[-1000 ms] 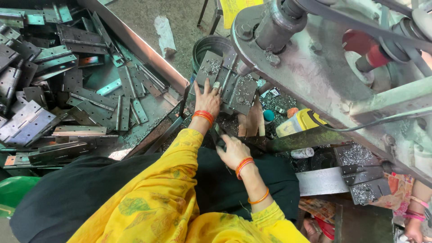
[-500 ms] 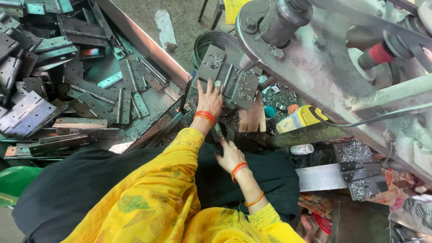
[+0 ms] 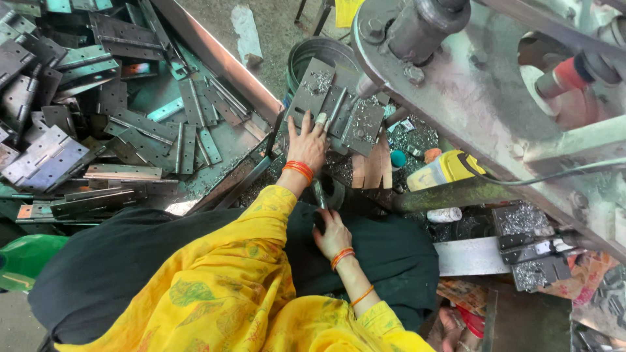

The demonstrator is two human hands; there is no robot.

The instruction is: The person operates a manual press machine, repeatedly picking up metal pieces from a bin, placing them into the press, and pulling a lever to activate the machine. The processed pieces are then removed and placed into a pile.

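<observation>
While flat on the hinge plate point(image 3: 336, 114), left hand point(image 3: 308, 145); right hand point(image 3: 332, 233) around a lever point(image 3: 319, 195); hinge-filled tray point(image 3: 215, 55) alongside.

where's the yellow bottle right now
In the head view, the yellow bottle lies on its side right of centre, under the machine's metal frame, just right of the wooden blocks.

A metal tray point(image 3: 215, 55) on the left — heaped with grey steel hinges point(image 3: 45, 156) — and scattered shavings point(image 3: 417, 140) cover the bench.
</observation>
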